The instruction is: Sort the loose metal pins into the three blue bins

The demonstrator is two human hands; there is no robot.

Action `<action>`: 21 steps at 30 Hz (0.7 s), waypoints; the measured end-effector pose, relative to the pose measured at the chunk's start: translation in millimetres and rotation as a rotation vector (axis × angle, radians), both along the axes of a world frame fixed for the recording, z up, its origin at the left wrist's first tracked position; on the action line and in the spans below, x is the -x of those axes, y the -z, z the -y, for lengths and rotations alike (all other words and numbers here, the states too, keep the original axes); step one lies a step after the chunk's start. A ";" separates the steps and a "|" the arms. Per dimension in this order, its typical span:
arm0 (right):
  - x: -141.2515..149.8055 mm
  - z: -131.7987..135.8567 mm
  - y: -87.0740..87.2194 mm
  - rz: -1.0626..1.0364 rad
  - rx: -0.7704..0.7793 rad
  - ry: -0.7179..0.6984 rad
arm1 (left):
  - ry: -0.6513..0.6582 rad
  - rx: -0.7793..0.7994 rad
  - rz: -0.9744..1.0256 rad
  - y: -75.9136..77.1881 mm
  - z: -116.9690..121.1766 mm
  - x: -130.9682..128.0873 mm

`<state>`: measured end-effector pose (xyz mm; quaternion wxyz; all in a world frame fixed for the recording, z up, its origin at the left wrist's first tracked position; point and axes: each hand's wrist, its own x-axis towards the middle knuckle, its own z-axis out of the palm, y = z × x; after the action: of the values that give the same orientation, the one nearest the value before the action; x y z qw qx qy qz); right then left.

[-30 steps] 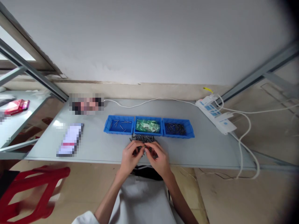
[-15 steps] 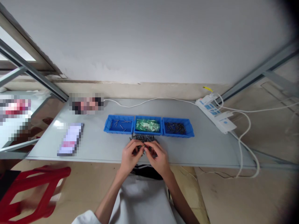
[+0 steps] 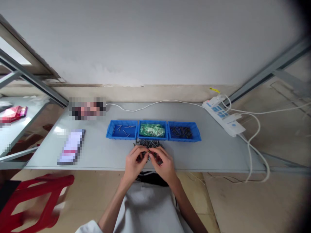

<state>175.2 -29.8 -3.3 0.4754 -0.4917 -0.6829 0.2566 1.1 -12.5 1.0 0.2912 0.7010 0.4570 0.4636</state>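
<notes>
At the desk's (image 3: 194, 157) front edge, the left hand (image 3: 134, 161) and right hand (image 3: 164, 163) pinch something too small to identify beside dark metal pins (image 3: 149, 143).

Lighting as seen from the room: even, moderate and cool in tone. The window (image 3: 12, 51) at upper left shows near-white. A white patch of glare sits on the left part of the grey tabletop (image 3: 194, 155); the rest carries a dull sheen. The wall (image 3: 155, 45) is softly lit, greyer toward the top. Shade is deepest beneath the table's left end, and soft and dark among the metal pins (image 3: 148, 143) near the fingers. Definition: fair on the blue trays (image 3: 121, 137), too coarse to resolve what lies at the fingertips. The red stool (image 3: 46, 194) is smeared. Wide-angle stretch makes the side posts (image 3: 36, 82) lean steeply. The right-hand corners fall into blurred black. Blocky pixelation covers the phone (image 3: 72, 145) and an item at the rear left.
</notes>
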 end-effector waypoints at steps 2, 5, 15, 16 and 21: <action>-0.2 -0.2 -0.5 -0.002 -0.002 0.000 | 0.000 -0.006 0.000 0.2 -0.1 0.3; -0.2 -0.4 -1.9 0.007 -0.002 0.006 | -0.004 -0.006 0.008 0.2 -0.2 -0.1; 0.4 0.1 -2.5 0.019 0.007 0.005 | -0.019 0.007 0.003 -0.4 0.4 -1.2; 0.4 0.0 -2.2 0.020 0.006 0.005 | -0.016 0.006 0.002 -0.6 0.3 -1.0; 0.7 -0.2 -2.5 0.021 0.001 0.011 | -0.012 -0.022 -0.001 0.8 -0.9 -0.5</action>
<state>174.6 -29.6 -0.9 0.4695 -0.4984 -0.6850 0.2489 1.6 -11.5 0.2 0.2804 0.7016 0.4563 0.4701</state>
